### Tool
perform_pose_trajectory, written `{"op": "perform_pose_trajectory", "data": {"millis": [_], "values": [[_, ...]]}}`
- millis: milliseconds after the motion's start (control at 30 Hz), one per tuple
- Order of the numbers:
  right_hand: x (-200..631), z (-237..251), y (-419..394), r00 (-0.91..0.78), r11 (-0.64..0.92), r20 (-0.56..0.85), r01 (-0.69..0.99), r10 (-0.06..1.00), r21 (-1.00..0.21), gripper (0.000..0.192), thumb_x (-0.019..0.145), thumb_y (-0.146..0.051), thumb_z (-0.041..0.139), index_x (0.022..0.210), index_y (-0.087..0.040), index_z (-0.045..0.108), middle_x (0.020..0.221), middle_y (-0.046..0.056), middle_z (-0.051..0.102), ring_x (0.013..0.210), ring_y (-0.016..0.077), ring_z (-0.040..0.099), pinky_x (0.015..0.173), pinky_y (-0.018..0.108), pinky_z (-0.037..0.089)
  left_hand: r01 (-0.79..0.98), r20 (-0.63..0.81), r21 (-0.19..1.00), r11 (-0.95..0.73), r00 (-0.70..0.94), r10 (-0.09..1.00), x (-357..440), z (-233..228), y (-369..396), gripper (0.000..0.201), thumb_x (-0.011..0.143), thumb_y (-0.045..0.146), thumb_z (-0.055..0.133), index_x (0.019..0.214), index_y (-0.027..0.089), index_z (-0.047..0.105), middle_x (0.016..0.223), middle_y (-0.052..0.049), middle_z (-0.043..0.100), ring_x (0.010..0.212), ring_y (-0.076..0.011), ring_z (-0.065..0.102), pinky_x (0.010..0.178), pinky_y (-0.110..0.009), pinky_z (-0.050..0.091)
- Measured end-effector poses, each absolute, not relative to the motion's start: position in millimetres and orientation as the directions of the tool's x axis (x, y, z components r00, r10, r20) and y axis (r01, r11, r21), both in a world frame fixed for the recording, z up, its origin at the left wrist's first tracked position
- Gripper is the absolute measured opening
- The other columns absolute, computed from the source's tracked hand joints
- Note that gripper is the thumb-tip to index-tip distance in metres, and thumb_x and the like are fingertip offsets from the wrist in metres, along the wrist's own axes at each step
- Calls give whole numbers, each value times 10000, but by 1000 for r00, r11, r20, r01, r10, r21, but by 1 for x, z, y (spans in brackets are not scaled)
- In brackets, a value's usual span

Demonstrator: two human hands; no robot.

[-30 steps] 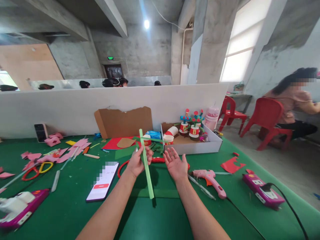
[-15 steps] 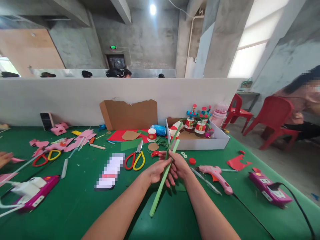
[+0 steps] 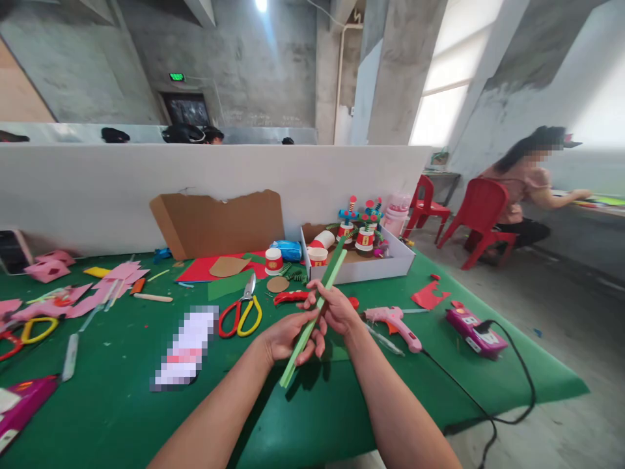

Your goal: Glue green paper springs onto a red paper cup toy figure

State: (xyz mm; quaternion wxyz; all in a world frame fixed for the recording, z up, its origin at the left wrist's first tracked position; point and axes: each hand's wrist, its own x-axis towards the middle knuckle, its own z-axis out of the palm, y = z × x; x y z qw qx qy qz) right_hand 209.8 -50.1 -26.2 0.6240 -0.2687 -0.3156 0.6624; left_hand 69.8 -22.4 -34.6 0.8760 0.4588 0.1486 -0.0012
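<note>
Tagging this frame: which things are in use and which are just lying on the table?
In use: light green strip, left hand, right hand.
Lying about: red-and-yellow scissors, pink glue gun, white box, phone, cardboard sheet.

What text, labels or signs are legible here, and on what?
None can be read.
Green lit sign above the far doorway: characters too small.
Red-and-white paper cups: red marks, too blurred.
Purple power strip: pale markings, unreadable.
Phone on the green mat: screen pixelated.
Green strip in both hands: no print seen.
</note>
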Motion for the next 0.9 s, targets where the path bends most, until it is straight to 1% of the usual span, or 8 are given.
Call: {"op": "perform_pose_trajectory", "data": {"millis": [100, 267, 433, 567, 667, 767, 833, 900], "values": [[214, -30, -45, 120, 82, -4, -701, 993, -709, 116, 870, -271, 621, 785, -212, 568, 536, -83, 478, 493, 96, 530, 628, 268, 572, 134, -267, 828, 544, 948, 173, 69, -33, -25, 309, 895, 462, 463, 841, 162, 508, 610, -53, 672, 345, -138, 557, 301, -198, 393], [263, -30, -35, 465, 255, -126, -669, 877, -698, 245, 910, -201, 509, 669, -226, 474, 533, -75, 462, 454, 90, 489, 641, 269, 578, 121, -295, 864, 489, 908, 297, 75, -23, -29, 276, 838, 426, 577, 864, 169, 482, 605, -11, 632, 365, -112, 546, 339, -187, 414], [320, -25, -27, 600, 247, -219, -595, 769, -765, 258, 920, -173, 381, 677, -231, 446, 536, -67, 481, 447, 105, 499, 628, 300, 575, 107, -320, 932, 347, 695, 644, 76, 9, -35, 240, 898, 333, 512, 1078, 185, 457, 690, 16, 607, 404, -103, 551, 382, -202, 436], [341, -27, -24, 630, 170, -277, -554, 725, -815, 232, 914, -221, 354, 772, -216, 537, 633, -11, 582, 534, 159, 569, 634, 369, 559, 58, -208, 972, 230, 674, 709, 50, 33, -41, 355, 870, 332, 547, 1188, 193, 473, 782, -11, 618, 496, -110, 576, 444, -218, 463], [346, -30, -30, 645, 128, -300, -530, 702, -839, 256, 910, -233, 340, 812, -200, 575, 664, 24, 610, 587, 187, 601, 675, 409, 557, 147, -152, 986, 73, 650, 745, 20, 28, -46, 371, 849, 383, 549, 1174, 205, 542, 817, -29, 624, 579, -147, 605, 505, -251, 475], [341, -33, -40, 676, 126, -282, -487, 681, -864, 232, 895, -232, 370, 822, -210, 589, 657, 15, 603, 584, 181, 597, 710, 413, 559, 410, -86, 871, -270, 669, 739, -1, 8, -55, 331, 710, 314, 687, 1019, 202, 651, 875, -76, 666, 795, -245, 641, 690, -323, 489], [327, -34, -48, 701, 154, -236, -444, 673, -883, 193, 885, -233, 412, 858, -232, 603, 714, 1, 625, 649, 160, 618, 786, 383, 552, 546, -47, 689, -476, 690, 723, -6, -5, -62, 359, 637, 207, 709, 992, 199, 659, 1013, -124, 668, 1012, -329, 594, 843, -389, 453], [302, -34, -58, 706, 184, -168, -392, 688, -901, 130, 852, -243, 511, 907, -259, 627, 827, -13, 666, 777, 140, 639, 890, 354, 518, 647, -61, 499, -576, 690, 722, -5, -14, -65, 321, 658, 158, 647, 978, 184, 648, 1058, -154, 650, 1063, -359, 554, 878, -434, 417]]}}
